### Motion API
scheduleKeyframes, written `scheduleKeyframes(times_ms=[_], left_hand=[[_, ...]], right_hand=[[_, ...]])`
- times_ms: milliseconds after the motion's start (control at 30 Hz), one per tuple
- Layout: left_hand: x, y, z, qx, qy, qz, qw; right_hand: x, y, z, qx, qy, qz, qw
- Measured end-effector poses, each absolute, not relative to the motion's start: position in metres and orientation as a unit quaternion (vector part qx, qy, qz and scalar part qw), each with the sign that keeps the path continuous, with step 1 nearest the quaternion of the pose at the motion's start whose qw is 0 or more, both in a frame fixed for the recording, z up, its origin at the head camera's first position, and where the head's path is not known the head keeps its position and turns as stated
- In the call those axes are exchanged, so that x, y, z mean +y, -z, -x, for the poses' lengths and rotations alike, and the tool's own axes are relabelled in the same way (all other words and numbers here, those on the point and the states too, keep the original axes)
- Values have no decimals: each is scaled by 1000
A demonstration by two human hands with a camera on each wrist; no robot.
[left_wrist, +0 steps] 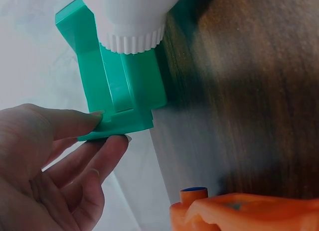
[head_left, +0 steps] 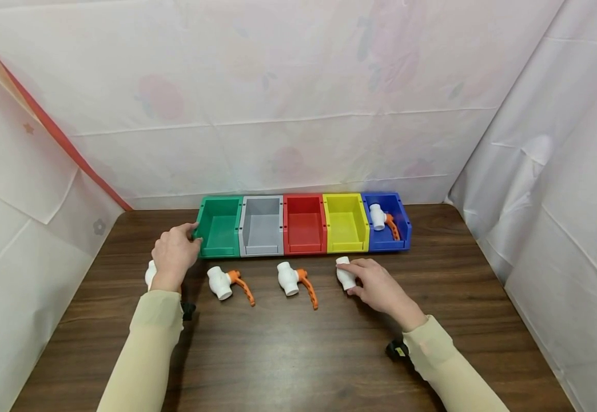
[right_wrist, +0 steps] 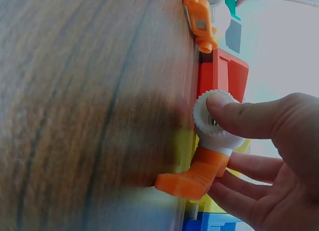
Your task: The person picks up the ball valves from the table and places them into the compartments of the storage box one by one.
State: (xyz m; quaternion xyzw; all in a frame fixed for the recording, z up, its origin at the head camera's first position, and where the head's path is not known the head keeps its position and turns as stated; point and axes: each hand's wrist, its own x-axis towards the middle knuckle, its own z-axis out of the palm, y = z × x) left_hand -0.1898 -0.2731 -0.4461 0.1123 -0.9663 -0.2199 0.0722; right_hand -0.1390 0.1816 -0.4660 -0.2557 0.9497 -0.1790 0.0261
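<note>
The step in hand looks like grasping: the right hand (head_left: 378,286) pinches an orange-handled ball valve (head_left: 345,278) just near of the yellow bin (head_left: 347,248); whether it is off the tabletop (head_left: 298,355), I cannot tell. The left hand (head_left: 174,252) pinches the green bin (head_left: 221,229) by its left wall. Moving the valve far would call for clearing the yellow bin's front lip; nearward, the tabletop gives broad room.
</note>
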Motion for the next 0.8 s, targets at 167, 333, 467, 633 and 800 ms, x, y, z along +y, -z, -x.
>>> scheduleKeyframes(times_ms=[167, 333, 467, 633, 800], left_hand=[[-273, 446, 189, -966, 219, -113, 73], [-273, 445, 188, -967, 217, -113, 76], [-274, 445, 188, -967, 219, -109, 77], [-275, 444, 187, -968, 216, -104, 77], [-274, 441, 187, -969, 213, -107, 69]], right_hand=[[182, 465, 140, 953, 189, 238, 18], [184, 464, 143, 952, 208, 227, -3], [186, 464, 147, 951, 216, 223, -22], [186, 460, 152, 952, 220, 211, -28], [185, 451, 157, 950, 238, 200, -38]])
